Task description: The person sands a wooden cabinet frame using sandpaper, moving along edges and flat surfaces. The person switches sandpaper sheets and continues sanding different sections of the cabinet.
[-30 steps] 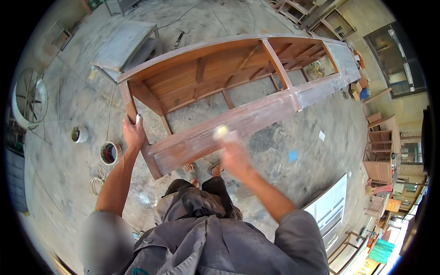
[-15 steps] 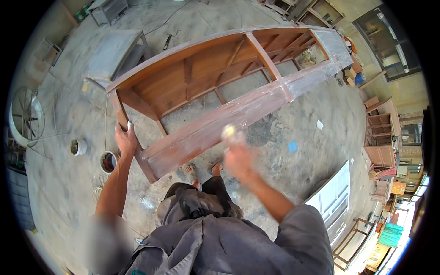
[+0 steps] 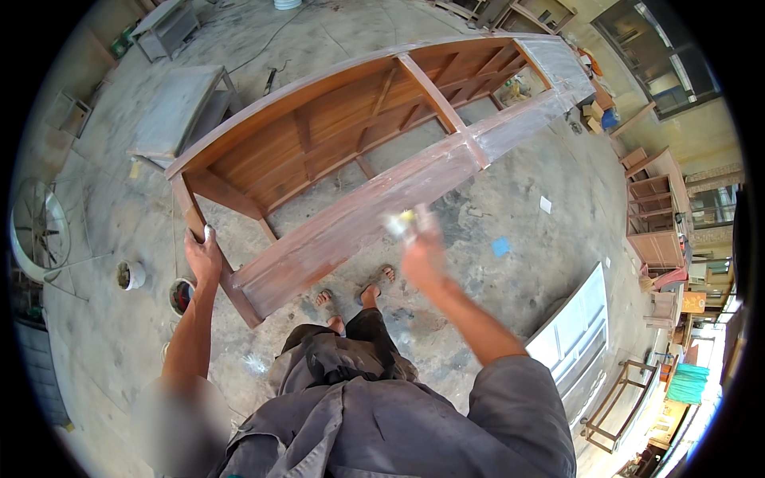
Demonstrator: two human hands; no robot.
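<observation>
A long wooden cabinet frame (image 3: 343, 227), reddish brown with whitish dusty streaks, stretches across in front of me from near left to far right. My left hand (image 3: 205, 255) is closed round the end rail at its left, with a white patch at the thumb tip. Just off the frame's near long board, my right hand (image 3: 422, 259) is closed on a small pale thing with a yellow patch (image 3: 402, 223). Motion blurs that hand and hides what kind of thing it holds. Whether it touches the board, I cannot tell.
Past the frame's left end stands a grey table (image 3: 171, 111). Two buckets (image 3: 135, 276) are on the floor left of my left arm. A white panelled door (image 3: 570, 334) leans at the right, with wooden cabinets (image 3: 657, 211) behind. My feet (image 3: 370, 295) are below the near board.
The frame and room have shifted slightly left in view, and more of my feet shows. My right hand stays near the board, moving with blur. My left hand keeps its hold on the rail.
</observation>
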